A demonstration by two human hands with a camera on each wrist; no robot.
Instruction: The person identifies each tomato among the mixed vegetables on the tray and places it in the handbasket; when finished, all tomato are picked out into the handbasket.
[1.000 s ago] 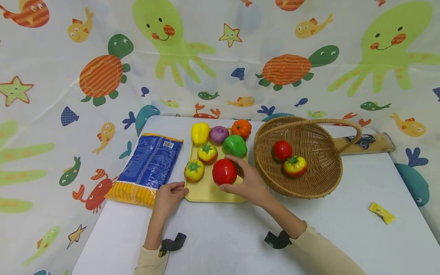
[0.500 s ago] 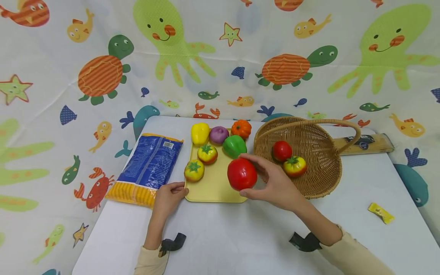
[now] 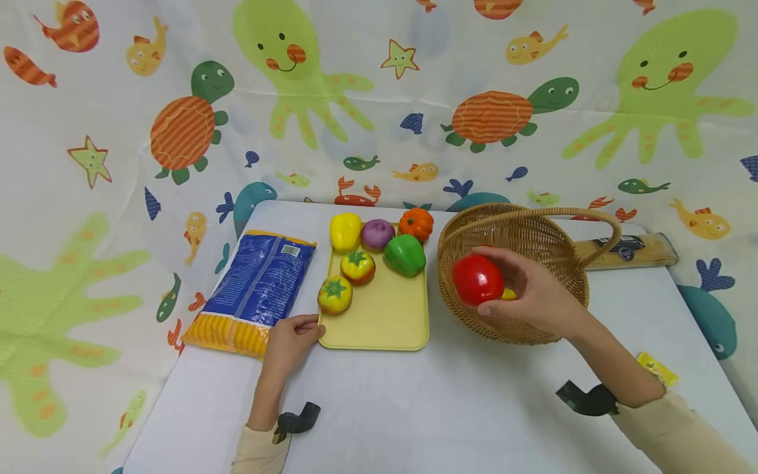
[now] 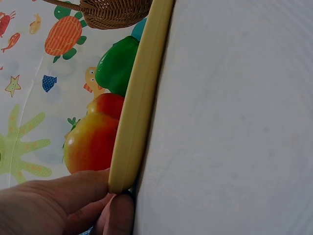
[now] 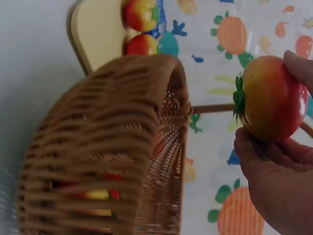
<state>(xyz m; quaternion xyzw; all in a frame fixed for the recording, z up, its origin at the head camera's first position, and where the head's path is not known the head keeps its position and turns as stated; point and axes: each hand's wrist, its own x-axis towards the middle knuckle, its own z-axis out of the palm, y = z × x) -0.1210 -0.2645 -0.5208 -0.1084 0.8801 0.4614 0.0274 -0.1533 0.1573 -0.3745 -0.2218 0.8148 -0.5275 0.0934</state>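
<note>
My right hand (image 3: 535, 289) grips a toy tomato (image 3: 477, 280) between thumb and fingers over the wicker basket (image 3: 568, 263). In the right wrist view the tomato (image 5: 274, 98) shows yellow-red skin and a green leafy top. Part of a yellow fruit (image 3: 509, 293) in the basket shows behind the hand; the rest is hidden. At the near-left corner of the yellow tray (image 3: 379, 326), my left hand (image 3: 293, 339) pinches the rim, as the tray edge (image 4: 139, 107) in the left wrist view shows. Two yellow-red tomatoes (image 3: 335, 294) lie on the tray's left side.
Towards the tray's back sit a yellow pepper (image 3: 345, 232), a purple onion (image 3: 378, 234), an orange pumpkin (image 3: 416, 224) and a green pepper (image 3: 405, 255). A blue-and-yellow bag (image 3: 254, 289) lies left. A brown packet (image 3: 633, 250) and a small yellow wrapper (image 3: 657, 368) lie right.
My right hand has carried the tomato from above the tray rightward to above the basket, covering the fruit there. My left hand has stayed at the tray corner.
</note>
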